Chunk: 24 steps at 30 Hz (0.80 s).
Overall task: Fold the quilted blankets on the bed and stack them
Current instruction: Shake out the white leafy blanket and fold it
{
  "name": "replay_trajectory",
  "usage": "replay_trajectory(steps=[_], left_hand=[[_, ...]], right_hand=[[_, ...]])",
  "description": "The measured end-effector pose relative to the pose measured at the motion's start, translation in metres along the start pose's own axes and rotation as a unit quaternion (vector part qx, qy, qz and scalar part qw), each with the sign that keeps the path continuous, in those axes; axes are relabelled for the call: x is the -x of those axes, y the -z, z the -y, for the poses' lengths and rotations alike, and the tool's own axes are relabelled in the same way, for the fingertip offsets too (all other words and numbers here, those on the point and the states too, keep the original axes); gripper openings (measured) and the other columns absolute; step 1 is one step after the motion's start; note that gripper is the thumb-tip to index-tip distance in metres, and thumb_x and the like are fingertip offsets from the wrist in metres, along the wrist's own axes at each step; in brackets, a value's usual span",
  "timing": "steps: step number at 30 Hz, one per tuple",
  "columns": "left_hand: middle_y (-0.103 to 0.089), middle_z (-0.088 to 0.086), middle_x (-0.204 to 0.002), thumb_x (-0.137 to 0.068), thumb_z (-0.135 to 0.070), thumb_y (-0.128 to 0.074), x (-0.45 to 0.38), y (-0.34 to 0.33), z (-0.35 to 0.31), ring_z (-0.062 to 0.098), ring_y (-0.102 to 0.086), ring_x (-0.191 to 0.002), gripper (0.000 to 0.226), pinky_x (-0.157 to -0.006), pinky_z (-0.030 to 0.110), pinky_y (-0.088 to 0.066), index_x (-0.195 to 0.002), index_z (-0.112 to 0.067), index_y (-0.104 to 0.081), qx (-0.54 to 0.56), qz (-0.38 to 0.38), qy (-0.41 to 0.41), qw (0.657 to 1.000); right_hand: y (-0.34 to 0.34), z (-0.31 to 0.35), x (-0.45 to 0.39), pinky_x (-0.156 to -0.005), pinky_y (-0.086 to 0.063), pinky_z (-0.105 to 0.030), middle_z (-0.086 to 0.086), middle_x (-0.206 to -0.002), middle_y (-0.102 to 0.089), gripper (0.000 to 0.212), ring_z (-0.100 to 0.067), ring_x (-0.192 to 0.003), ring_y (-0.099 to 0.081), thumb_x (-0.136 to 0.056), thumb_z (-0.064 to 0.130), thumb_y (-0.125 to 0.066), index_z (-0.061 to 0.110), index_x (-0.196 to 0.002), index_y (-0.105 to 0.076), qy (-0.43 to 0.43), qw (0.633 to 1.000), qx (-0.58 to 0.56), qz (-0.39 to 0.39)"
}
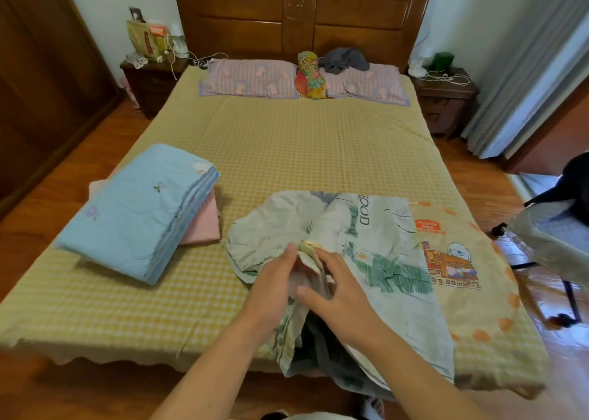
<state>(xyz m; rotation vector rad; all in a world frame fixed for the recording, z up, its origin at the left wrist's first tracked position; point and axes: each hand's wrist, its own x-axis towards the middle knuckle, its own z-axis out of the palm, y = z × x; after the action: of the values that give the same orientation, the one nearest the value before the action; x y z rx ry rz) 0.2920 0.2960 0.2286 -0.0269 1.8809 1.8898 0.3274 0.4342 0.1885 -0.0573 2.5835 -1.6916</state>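
Quilted blanket, pale green print [376,247], lies crumpled at the near edge of the bed [287,145], partly hanging over the foot. Left hand [271,284] and right hand [338,295] are close together at a bunched edge of this blanket, fingers curled around the fabric and lifting it slightly. Beneath it on the right lies a beige cartoon-print blanket [471,260], spread flat. On the left side of the bed, a folded blue blanket [137,212] rests on top of a folded pink blanket [204,225]. Two pillows [251,78] lie against the headboard [302,15].
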Motion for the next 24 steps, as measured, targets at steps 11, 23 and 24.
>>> replay_trajectory(steps=[11, 23, 24], left_hand=[[-0.066, 0.024, -0.122, -0.092, 0.012, -0.058, -0.018, 0.013, 0.02, 0.034, -0.067, -0.1, 0.033, -0.083, 0.043, -0.054, -0.104, -0.014, -0.075, 0.111, -0.047, 0.099, 0.988], [-0.075, 0.021, -0.106, -0.096, 0.0, -0.063, 0.01, -0.013, 0.021, 0.034, -0.073, -0.101, 0.018, -0.08, 0.037, -0.056, -0.11, -0.002, -0.074, 0.287, -0.124, 0.068, 0.948], [-0.075, 0.021, -0.106, -0.097, 0.0, -0.061, 0.011, -0.013, 0.022, 0.034, -0.073, -0.102, 0.019, -0.083, 0.038, -0.057, -0.111, -0.002, -0.074, 0.291, -0.124, 0.071, 0.946]], right_hand=[[0.044, -0.009, -0.036, -0.096, -0.054, -0.046, -0.004, -0.107, -0.074, 0.027, -0.024, -0.103, -0.068, -0.099, 0.037, -0.059, 0.016, -0.109, -0.072, -0.226, 0.925, -0.19, -0.237], [-0.026, 0.018, -0.007, -0.071, -0.047, -0.024, 0.011, -0.093, -0.072, 0.029, -0.006, -0.082, -0.063, -0.101, 0.043, -0.046, 0.034, -0.11, -0.072, -0.025, 0.953, 0.22, -0.206], [-0.033, 0.014, -0.005, -0.08, -0.05, -0.021, 0.015, -0.107, -0.072, 0.029, -0.002, -0.094, -0.064, -0.1, 0.039, -0.051, 0.033, -0.12, -0.07, -0.013, 0.957, 0.208, -0.203]])
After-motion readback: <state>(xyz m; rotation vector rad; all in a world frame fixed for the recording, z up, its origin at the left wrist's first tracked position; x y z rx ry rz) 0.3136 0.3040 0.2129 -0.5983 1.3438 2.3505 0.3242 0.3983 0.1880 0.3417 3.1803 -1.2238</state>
